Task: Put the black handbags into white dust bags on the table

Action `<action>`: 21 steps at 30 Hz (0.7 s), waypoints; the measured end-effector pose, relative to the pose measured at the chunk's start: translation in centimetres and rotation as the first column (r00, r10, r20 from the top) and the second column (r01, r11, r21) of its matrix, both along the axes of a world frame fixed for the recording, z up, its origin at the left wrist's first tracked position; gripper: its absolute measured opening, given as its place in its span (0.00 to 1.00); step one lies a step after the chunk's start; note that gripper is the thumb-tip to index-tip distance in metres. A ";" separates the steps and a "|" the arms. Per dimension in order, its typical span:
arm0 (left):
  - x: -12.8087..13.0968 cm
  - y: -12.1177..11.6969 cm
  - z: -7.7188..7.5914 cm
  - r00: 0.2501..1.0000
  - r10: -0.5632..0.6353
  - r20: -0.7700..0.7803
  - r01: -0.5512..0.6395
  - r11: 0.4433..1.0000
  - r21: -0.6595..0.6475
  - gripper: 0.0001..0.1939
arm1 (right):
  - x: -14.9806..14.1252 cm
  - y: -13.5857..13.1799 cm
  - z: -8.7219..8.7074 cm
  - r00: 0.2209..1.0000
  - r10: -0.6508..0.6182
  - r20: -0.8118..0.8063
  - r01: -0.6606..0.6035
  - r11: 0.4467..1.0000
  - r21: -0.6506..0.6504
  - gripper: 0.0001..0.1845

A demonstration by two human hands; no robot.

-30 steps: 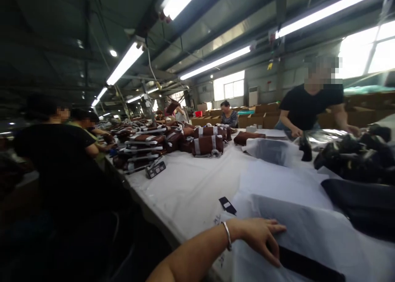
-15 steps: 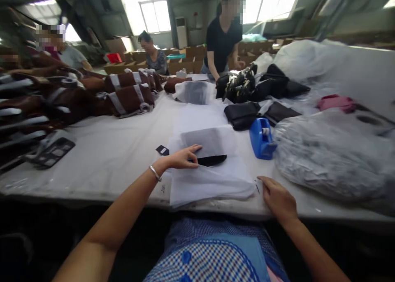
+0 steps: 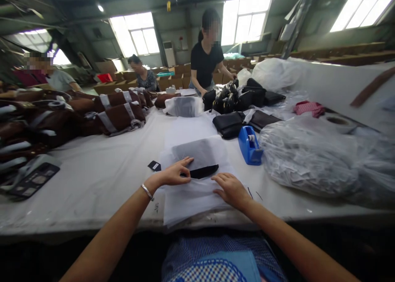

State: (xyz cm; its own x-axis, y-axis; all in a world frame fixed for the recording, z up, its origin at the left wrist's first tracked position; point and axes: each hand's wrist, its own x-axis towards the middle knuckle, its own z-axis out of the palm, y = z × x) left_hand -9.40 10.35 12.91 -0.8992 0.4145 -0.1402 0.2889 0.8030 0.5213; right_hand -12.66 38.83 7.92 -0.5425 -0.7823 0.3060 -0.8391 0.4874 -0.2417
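Observation:
A black pouch half wrapped in white tissue (image 3: 200, 158) lies on a stack of white tissue sheets (image 3: 191, 199) at the table's near edge. My left hand (image 3: 173, 175), with a bracelet at the wrist, rests on the tissue with its fingers stretched toward the pouch's dark edge (image 3: 202, 173). My right hand (image 3: 230, 189) lies flat on the sheets just right of it, fingers spread. Neither hand holds anything.
A blue tape dispenser (image 3: 249, 146) stands right of the sheets, beside a heap of clear plastic bags (image 3: 308, 158). Black bags (image 3: 243, 99) and brown bags (image 3: 114, 113) lie farther back. A small black tag (image 3: 154, 166) lies by my left hand. Several people work around the white table (image 3: 98, 175).
The view swung from the left side of the hall down to the table in front. My right hand came into view and moved left from the table edge onto the tissue sheets.

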 end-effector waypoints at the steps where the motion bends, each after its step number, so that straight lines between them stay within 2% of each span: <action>1: 0.0 0.1 -0.1 1.000 -0.010 -0.025 0.010 1.000 -0.008 0.09 | -0.5 -0.3 0.0 1.000 0.017 -0.008 -0.017 0.999 0.038 0.10; 3: 0.2 0.3 -0.4 0.996 -0.021 -0.086 0.018 0.999 -0.031 0.07 | -1.1 -0.5 0.2 0.998 0.043 -0.040 -0.039 0.995 0.091 0.02; 9: 1.1 1.1 -0.5 0.989 0.057 -0.139 -0.066 0.996 -0.060 0.08 | -2.4 -0.3 2.2 0.999 -0.006 -0.042 0.007 1.000 0.026 0.03; 15: 2.5 1.2 0.2 0.971 0.167 -0.172 -0.175 0.984 -0.027 0.09 | -4.9 -1.4 3.6 0.999 0.048 -0.026 -0.047 0.999 0.012 0.03; 21: 3.8 0.9 -0.8 0.916 0.333 -0.223 -0.346 0.938 -0.021 0.10 | -7.9 -2.6 4.1 0.999 0.032 0.014 -0.033 0.998 0.047 0.05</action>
